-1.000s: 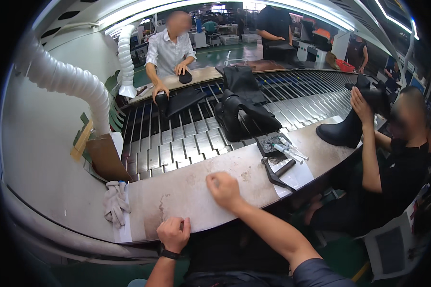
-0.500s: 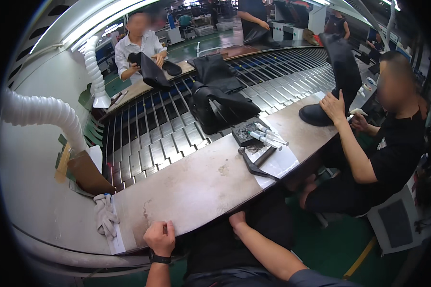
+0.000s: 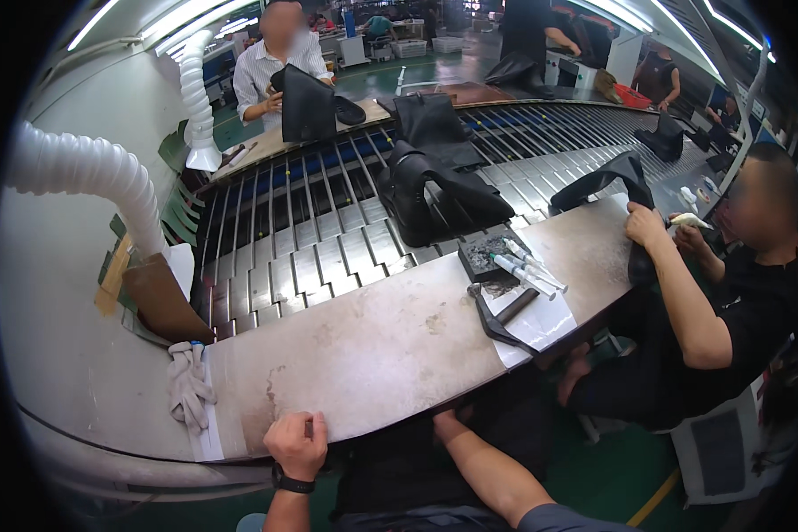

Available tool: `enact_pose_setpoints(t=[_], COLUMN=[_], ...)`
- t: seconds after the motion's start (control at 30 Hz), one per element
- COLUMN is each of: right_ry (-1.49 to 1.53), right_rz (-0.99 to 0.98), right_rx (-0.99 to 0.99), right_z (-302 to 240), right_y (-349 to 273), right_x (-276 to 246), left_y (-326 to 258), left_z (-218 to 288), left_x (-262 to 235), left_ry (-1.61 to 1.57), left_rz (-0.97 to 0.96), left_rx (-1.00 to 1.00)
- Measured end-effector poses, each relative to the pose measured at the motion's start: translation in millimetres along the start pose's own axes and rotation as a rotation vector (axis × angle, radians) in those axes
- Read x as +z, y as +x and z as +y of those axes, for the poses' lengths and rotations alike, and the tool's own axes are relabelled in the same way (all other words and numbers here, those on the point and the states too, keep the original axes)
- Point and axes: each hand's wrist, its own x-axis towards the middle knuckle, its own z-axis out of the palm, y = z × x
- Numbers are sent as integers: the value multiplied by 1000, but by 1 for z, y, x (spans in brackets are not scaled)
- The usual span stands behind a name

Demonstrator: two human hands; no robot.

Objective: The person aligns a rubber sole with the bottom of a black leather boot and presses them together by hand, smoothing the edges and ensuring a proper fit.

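left hand (image 3: 295, 446) loosely clenched at the stained beige worktop (image 3: 363, 346); right hand (image 3: 447, 418) partly hidden, finger state undeterminable. handling appears idle; grasping the black-headed, brown-handled hammer (image 3: 495, 324) on the white paper (image 3: 551, 324) would need an opened hand.

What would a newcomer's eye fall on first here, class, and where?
The slatted conveyor of shiny metal sweeps across the middle, with black boots lying on it. A thick, ribbed white hose bends down at left. Nearest, the person's curled left hand sits at the near edge of the pale worktop.
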Motion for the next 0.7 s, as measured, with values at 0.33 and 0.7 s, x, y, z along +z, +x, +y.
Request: enact_pose_setpoints(t=[0.33,0.7], right_ry=[-6,-16], right_rz=[-48,-89], right_rx=[-15,-30], right_z=[7,8], right_y=[1,7], right_x=[1,1], left_y=[4,9], left_z=[1,3], left_x=[-4,-7], left_ry=[34,48], left_rz=[-30,-39], left_rx=[-12,-18])
